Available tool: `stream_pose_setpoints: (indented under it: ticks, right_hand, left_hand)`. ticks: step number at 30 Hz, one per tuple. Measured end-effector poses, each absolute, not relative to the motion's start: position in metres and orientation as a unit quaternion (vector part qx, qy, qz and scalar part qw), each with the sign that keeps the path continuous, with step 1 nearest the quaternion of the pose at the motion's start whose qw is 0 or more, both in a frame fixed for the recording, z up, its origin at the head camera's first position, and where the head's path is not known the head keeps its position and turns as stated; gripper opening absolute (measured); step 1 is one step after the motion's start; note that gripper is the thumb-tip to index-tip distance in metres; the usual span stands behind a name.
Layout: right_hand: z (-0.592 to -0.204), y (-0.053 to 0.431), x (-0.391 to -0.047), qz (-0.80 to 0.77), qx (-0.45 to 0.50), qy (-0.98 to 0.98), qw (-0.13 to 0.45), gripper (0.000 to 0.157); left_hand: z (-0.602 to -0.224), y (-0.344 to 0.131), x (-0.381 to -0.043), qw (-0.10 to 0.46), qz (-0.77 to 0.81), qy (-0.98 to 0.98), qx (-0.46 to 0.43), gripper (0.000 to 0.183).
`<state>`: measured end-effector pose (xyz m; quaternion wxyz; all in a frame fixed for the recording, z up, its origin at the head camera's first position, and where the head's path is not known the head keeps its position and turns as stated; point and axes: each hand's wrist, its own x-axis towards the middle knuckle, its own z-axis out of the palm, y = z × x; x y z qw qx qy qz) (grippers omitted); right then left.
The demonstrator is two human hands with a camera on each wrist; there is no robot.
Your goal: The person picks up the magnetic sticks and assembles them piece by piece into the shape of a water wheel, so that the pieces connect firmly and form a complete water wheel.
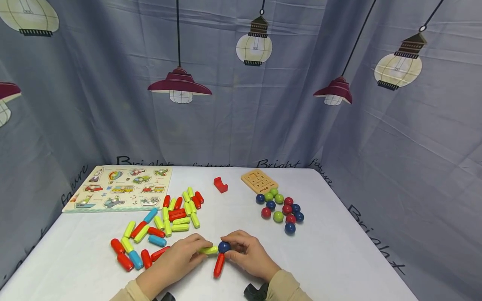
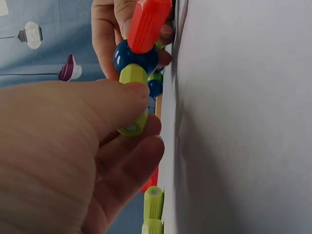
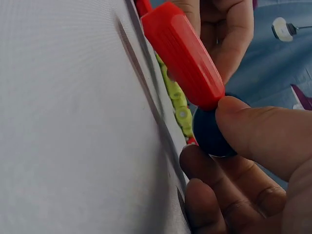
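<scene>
Between both hands is a dark blue ball [image 1: 224, 247] with a red rod [image 1: 219, 266] joined to it, pointing toward the person. My right hand [image 1: 251, 253] pinches the ball between thumb and fingers. A yellow-green rod [image 1: 209, 250] meets the ball's left side, and my left hand [image 1: 185, 255] grips it. In the left wrist view the thumb lies over the yellow-green rod [image 2: 132, 75], whose end touches the ball [image 2: 136, 58]. The right wrist view has the red rod [image 3: 185, 56] sticking out from the ball [image 3: 210, 131]; the yellow-green rod is hidden there.
Left of the hands lie several red, yellow-green and blue rods [image 1: 180, 227]. Several coloured balls [image 1: 278, 216] cluster at the right, near a wooden board [image 1: 260, 181]. A picture puzzle board [image 1: 120, 188] lies at the back left, a red block [image 1: 220, 184] at the back middle.
</scene>
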<state>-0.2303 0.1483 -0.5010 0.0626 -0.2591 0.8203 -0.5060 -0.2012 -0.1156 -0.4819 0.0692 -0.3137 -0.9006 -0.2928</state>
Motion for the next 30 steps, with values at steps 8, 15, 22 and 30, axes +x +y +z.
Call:
stream_pose_setpoints:
  ticks: [8,15,22,30]
  right_hand:
    - [-0.502,0.147,-0.229,-0.515,-0.264,0.814,0.054,0.037]
    - [-0.499,0.146,-0.228,-0.504,-0.219,0.834,0.055,0.035]
    - [-0.499,0.145,-0.226,-0.487,-0.193,0.851,0.046,0.029]
    - [-0.499,0.142,-0.228,-0.421,-0.165,0.892,0.023,0.037]
  left_hand:
    - [-0.482,-0.114,-0.199,0.072,-0.305,-0.896,-0.314,0.026]
    - [-0.480,-0.118,-0.203,0.197,-0.162,-0.952,-0.167,0.037]
    - [-0.486,-0.126,-0.206,0.165,-0.139,-0.968,-0.127,0.046]
    - [-0.481,-0.122,-0.209,0.131,-0.202,-0.965,-0.101,0.031]
